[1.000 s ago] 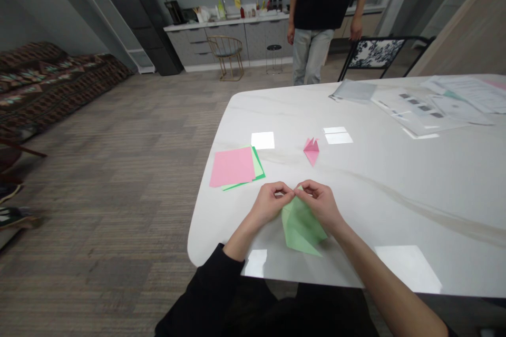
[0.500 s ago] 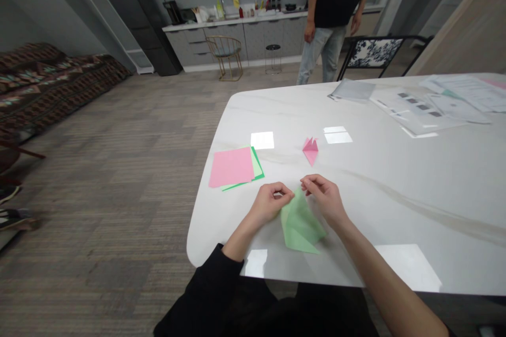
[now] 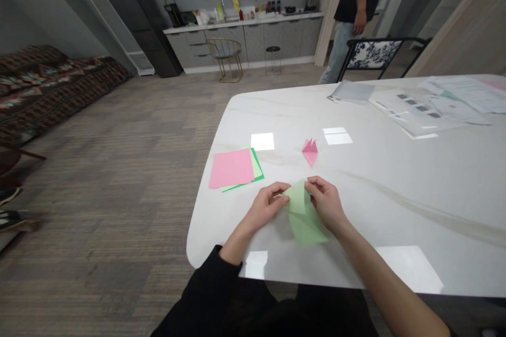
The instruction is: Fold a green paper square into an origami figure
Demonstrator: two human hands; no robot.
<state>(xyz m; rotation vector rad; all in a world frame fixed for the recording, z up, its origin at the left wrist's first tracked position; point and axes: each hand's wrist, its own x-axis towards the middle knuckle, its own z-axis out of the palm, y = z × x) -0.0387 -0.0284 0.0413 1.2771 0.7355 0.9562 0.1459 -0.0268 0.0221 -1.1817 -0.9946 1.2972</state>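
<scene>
A light green sheet of paper [image 3: 303, 216], creased and partly folded, is held up just above the white table. My left hand [image 3: 268, 204] pinches its upper left edge between thumb and fingers. At the top right corner, my right hand [image 3: 326, 200] grips the same paper, fingers closed. The lower end of the sheet hangs toward me and is slightly blurred. Just beyond my hands lies a folded pink paper figure [image 3: 310, 152] with pointed tips. To the left is a stack of square paper, a pink sheet [image 3: 232, 168] on top and green sheets [image 3: 258, 164] showing beneath.
Papers and clear plastic sleeves [image 3: 419, 108] cover the far right of the white table [image 3: 221, 226]. A patterned chair [image 3: 375, 55] stands behind it, beside a standing person [image 3: 343, 26]. Farther back are a gold chair [image 3: 224, 52] and a kitchen counter [image 3: 253, 20].
The green paper has turned and spread, with its upper part now lifted between my hands. My left hand moved slightly left. The person in the background has moved right.
</scene>
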